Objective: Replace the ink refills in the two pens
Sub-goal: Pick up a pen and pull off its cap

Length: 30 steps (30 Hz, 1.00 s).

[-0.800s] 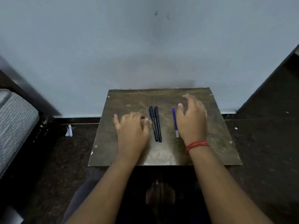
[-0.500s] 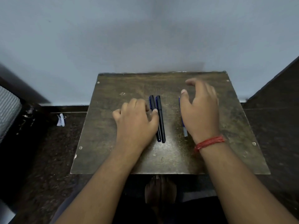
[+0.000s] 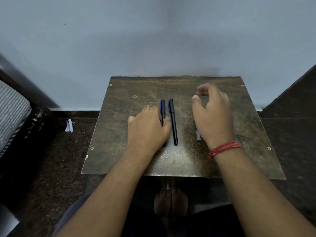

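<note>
Head camera view: two capped black pens (image 3: 172, 120) lie side by side on a worn table (image 3: 253, 151). Left hand (image 3: 147, 130) pinches the left pen, apparently to lift it. Right hand (image 3: 212, 113) hovers, fingers loosely curled and empty, over a refill (image 3: 197, 135).

No text, label, brand, number or sign can be read anywhere here. The two black plastic pens with blue clips (image 3: 172, 120) near the middle of the worn brown tabletop (image 3: 222, 165) bear no legible print, and the blue refill (image 3: 197, 134) towards the right edge is too blurred and mostly hidden.
</note>
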Motion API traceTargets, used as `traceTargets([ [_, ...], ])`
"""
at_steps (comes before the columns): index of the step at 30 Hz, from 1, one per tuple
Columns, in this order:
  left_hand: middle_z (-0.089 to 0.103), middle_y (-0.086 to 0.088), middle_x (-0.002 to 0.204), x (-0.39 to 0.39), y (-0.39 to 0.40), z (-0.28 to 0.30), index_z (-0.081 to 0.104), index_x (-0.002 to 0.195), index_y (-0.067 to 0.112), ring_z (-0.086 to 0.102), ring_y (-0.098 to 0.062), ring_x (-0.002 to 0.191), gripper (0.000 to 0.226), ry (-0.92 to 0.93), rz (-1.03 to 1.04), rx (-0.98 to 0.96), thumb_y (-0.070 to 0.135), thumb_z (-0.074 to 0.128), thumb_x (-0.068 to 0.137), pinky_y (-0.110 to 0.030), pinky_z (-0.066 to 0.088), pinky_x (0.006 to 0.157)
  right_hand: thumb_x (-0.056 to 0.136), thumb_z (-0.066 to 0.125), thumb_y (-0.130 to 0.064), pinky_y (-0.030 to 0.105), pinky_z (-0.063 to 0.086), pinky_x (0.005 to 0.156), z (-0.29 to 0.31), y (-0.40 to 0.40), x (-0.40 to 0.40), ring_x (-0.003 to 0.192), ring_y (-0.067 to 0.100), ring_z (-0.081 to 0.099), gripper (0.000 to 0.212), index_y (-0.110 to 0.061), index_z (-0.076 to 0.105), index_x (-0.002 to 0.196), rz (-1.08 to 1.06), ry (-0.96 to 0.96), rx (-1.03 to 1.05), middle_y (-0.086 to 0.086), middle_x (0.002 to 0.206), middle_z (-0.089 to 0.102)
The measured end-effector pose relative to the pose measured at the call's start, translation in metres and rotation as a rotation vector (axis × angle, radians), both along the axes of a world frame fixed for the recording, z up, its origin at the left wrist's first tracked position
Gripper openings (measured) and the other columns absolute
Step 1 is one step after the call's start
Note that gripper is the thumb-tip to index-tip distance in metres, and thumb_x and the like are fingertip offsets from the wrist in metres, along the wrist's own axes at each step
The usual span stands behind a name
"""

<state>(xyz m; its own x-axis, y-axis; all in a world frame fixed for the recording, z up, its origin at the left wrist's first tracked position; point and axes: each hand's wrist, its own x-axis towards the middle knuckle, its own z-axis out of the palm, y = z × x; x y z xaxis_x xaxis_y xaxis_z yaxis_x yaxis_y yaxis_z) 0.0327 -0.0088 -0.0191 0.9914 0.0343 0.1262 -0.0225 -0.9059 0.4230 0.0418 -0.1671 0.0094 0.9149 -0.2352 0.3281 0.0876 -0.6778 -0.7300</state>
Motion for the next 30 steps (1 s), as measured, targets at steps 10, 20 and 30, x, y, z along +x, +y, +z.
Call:
traceTargets([
  [10, 0.055, 0.002, 0.084, 0.005, 0.004, 0.001, 0.053, 0.090, 0.017, 0.049, -0.021, 0.072, 0.024, 0.053, 0.015, 0.069, 0.038, 0.047, 0.099, -0.047, 0.042, 0.089, 0.095, 0.056, -0.028, 0.052, 0.044, 0.101, -0.005, 0.000, 0.003, 0.111, 0.013, 0.051, 0.015, -0.025, 0.060, 0.109, 0.034, 0.027, -0.015, -0.017, 0.100, 0.058],
  [20, 0.053, 0.005, 0.077, 0.002, 0.006, 0.005, 0.045, 0.081, 0.019, 0.049, -0.018, 0.065, 0.026, -0.058, 0.055, -0.108, 0.037, 0.053, 0.097, -0.040, 0.044, 0.075, 0.096, 0.056, -0.028, 0.041, 0.050, 0.093, -0.005, 0.001, 0.003, 0.106, 0.013, 0.056, 0.013, -0.024, 0.060, 0.107, 0.044, 0.036, -0.003, -0.016, 0.098, 0.061],
  [30, 0.056, 0.014, 0.075, -0.017, -0.022, 0.009, 0.048, 0.093, 0.029, 0.052, -0.003, 0.060, 0.012, -0.075, -0.181, -0.496, 0.030, 0.060, 0.098, -0.025, 0.037, 0.056, 0.094, 0.066, -0.033, 0.044, 0.050, 0.063, -0.004, 0.014, 0.002, 0.068, 0.022, 0.060, 0.030, -0.007, 0.065, 0.080, 0.173, 0.260, 0.684, 0.008, 0.071, 0.063],
])
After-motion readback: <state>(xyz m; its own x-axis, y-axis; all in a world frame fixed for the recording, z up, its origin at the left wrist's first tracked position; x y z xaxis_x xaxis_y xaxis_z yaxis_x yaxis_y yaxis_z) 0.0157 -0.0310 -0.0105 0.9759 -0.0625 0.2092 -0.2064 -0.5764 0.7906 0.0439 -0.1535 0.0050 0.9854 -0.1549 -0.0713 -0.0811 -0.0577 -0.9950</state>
